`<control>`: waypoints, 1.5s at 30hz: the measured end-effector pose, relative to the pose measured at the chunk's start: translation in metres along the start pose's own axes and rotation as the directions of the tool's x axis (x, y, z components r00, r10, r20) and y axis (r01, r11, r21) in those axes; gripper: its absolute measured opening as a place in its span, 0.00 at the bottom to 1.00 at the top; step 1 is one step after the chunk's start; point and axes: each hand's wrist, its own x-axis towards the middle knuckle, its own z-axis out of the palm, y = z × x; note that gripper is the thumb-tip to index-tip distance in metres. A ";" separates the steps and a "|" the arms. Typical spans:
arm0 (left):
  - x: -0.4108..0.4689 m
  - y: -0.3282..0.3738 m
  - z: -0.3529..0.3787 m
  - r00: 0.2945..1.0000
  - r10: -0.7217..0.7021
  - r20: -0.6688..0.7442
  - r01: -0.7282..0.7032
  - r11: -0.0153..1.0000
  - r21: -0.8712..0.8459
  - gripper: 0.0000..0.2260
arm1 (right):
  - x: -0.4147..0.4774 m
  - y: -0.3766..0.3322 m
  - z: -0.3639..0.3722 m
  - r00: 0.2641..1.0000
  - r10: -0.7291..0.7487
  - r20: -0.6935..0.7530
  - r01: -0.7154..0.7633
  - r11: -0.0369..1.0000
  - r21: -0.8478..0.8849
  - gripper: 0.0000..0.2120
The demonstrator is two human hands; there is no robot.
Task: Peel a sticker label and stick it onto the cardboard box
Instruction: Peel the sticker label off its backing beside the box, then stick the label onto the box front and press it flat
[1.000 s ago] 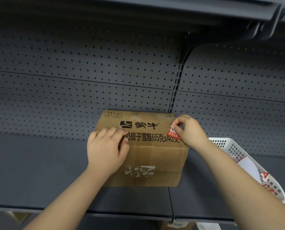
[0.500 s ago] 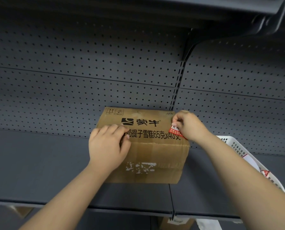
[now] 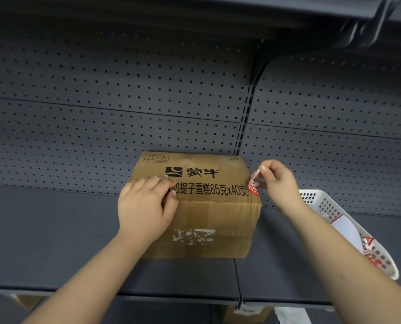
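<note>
A brown cardboard box [image 3: 208, 213] with black printed characters stands on a dark grey shelf [image 3: 54, 242]. My left hand [image 3: 145, 209] lies flat on the box's upper left part, fingers curled over the top edge. My right hand [image 3: 280, 181] is at the box's upper right corner, pinching a red and white sticker label [image 3: 254, 184] between thumb and fingers. The label's lower part touches the box corner while its top curls away from the cardboard.
A white perforated plastic basket [image 3: 330, 206] holding white backing paper and red-printed stickers sits to the right on the shelf. A pegboard wall [image 3: 124, 113] rises behind, with another shelf overhead. More cardboard shows below the shelf edge.
My right hand has moved right and away from the box face, with the label's top now lifted off the corner. My left hand stays put on the box.
</note>
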 end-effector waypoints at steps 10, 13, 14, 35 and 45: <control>-0.001 0.000 0.001 1.000 -0.015 0.008 0.015 1.000 0.004 0.12 | -0.023 0.020 0.015 0.907 0.380 -0.181 -0.150 0.694 0.704 0.09; -0.001 0.000 0.001 1.000 -0.011 0.007 0.011 1.000 0.000 0.12 | -0.026 0.025 0.015 0.892 0.425 -0.156 -0.150 0.603 0.783 0.08; -0.001 0.000 0.001 1.000 -0.009 0.005 0.009 1.000 -0.001 0.12 | -0.026 0.026 0.014 0.885 0.439 -0.156 -0.141 0.572 0.808 0.08; 0.009 0.013 -0.040 0.990 0.021 0.140 0.037 0.914 -0.404 0.18 | -0.087 -0.034 -0.013 0.979 -0.119 -0.163 0.146 0.975 0.168 0.10; -0.061 0.051 -0.043 0.870 0.141 0.472 0.308 0.592 -0.744 0.15 | -0.149 -0.027 0.048 0.916 -0.256 0.309 0.322 0.928 -0.187 0.10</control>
